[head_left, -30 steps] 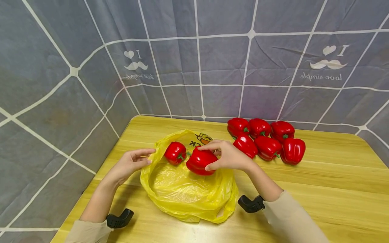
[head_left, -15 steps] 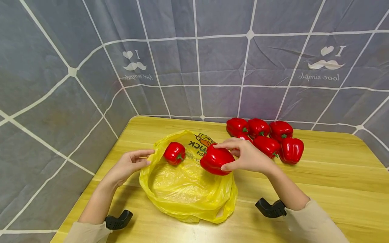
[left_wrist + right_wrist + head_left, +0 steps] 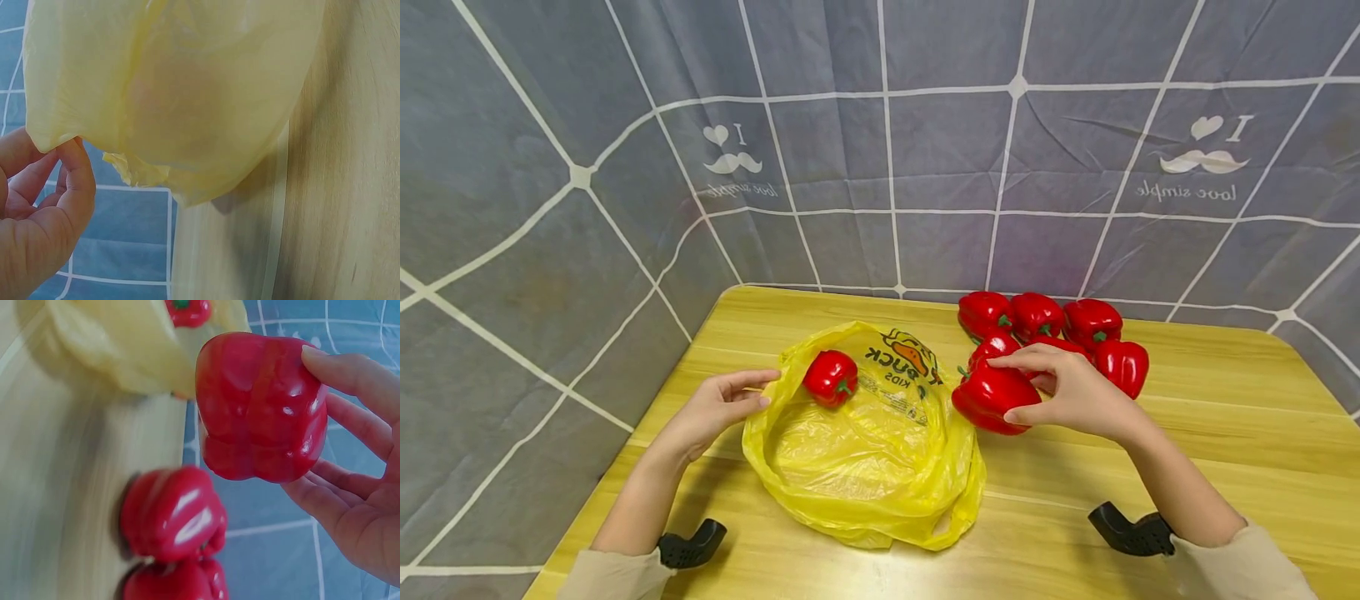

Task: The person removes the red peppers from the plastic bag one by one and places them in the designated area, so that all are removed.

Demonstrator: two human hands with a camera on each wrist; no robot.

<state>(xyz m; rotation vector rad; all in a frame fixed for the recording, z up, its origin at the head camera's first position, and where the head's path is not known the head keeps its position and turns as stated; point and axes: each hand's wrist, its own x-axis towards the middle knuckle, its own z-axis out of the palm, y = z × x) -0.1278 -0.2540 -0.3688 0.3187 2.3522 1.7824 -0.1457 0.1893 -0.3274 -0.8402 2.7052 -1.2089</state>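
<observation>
My right hand holds a glossy red bell pepper above the table, just right of a yellow plastic bag. In the right wrist view, thumb and fingers grip the blunt end of this bell pepper. The bag stands with its mouth wide, a duck print showing on its inner back wall. Another red bell pepper lies inside, toward the back left. At the bag's left rim is my left hand; in the left wrist view its thumb and fingertips pinch the edge of the thin yellow plastic.
Several more red bell peppers sit in a cluster at the back right of the wooden table, partly behind the right hand. A grey curtain with white grid lines hangs behind and at the left.
My right hand has carried the bell pepper rightward, from over the bag's mouth to beyond its right rim. The left hand stays at the left rim; the other pepper remains in the bag.
</observation>
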